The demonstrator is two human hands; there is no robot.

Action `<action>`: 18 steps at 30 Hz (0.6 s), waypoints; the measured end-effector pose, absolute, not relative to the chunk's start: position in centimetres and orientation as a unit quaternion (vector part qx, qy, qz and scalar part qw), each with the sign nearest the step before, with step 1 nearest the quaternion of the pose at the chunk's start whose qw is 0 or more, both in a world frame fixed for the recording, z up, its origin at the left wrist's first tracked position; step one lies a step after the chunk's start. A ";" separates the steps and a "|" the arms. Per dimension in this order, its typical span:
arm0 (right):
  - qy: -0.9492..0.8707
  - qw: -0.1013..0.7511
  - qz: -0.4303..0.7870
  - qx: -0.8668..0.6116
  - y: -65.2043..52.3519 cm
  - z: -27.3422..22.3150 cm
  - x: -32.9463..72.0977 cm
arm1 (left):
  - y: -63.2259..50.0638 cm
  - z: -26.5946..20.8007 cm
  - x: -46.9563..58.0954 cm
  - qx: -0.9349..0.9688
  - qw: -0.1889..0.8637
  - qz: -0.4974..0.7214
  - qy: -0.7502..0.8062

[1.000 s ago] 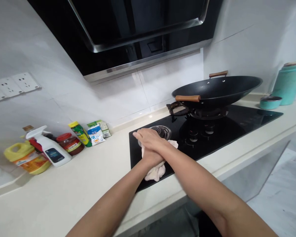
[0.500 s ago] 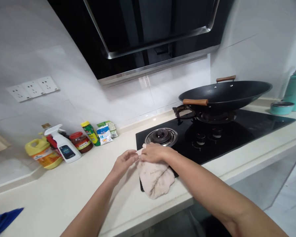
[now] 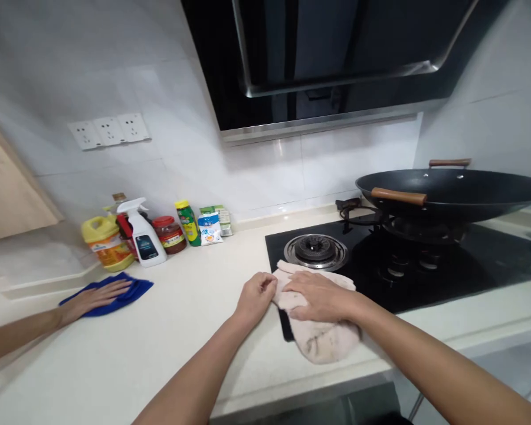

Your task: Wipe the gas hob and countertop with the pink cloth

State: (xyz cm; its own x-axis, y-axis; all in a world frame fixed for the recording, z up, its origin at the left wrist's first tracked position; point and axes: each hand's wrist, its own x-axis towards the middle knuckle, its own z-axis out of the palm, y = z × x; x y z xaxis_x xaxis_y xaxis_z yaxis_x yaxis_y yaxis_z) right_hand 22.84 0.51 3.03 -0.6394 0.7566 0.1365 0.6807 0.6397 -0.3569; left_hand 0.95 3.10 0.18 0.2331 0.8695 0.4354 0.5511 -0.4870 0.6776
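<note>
With clock directions taken from the pale pink cloth (image 3: pixel 325 345), the cloth is spread over the front left corner of the black glass gas hob (image 3: pixel 451 283), its near end overlapping the countertop (image 3: pixel 194 319). It is pressed by the right hand (image 3: pixel 316 297), fingers laid flat, thumb held apart; its left edge is pinched between thumb and fingertips of the left hand (image 3: pixel 256 297). A second ago the two hands were stacked on the bunched cloth; now they are set side by side, and dark stains are exposed on its near part. The bare burner (image 3: pixel 315 251) is seen at 12 o'clock, the wok (image 3: pixel 451 198) between 1 and 2, the white spray bottle (image 3: pixel 144 239) at 10. At 9 o'clock, a blue cloth (image 3: pixel 137 289), only partly shown half a second ago at the view's lower left corner, is now fully seen, covered partly by another person's hand (image 3: pixel 98 296).
</note>
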 end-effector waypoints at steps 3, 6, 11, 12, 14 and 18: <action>-0.859 0.176 0.083 -0.474 0.5 1.7 26.4 | 2.6 -0.1 1.3 0.766 0.203 0.404 0.457; -0.802 0.180 0.009 -0.569 1.5 0.4 30.8 | 2.2 0.0 1.6 0.772 0.201 0.384 0.464; -0.756 0.117 -0.059 -0.641 4.4 -0.4 34.7 | 1.2 0.3 1.8 0.782 0.197 0.362 0.467; -0.745 0.109 -0.064 -0.655 5.1 -0.4 34.7 | 0.8 0.4 1.9 0.793 0.184 0.346 0.467; -0.720 0.107 -0.066 -0.683 6.7 -0.4 34.7 | -0.1 0.8 2.1 0.822 0.148 0.295 0.464; -0.670 0.117 -0.062 -0.731 10.4 -0.3 34.9 | -1.9 1.6 2.3 0.866 0.107 0.181 0.453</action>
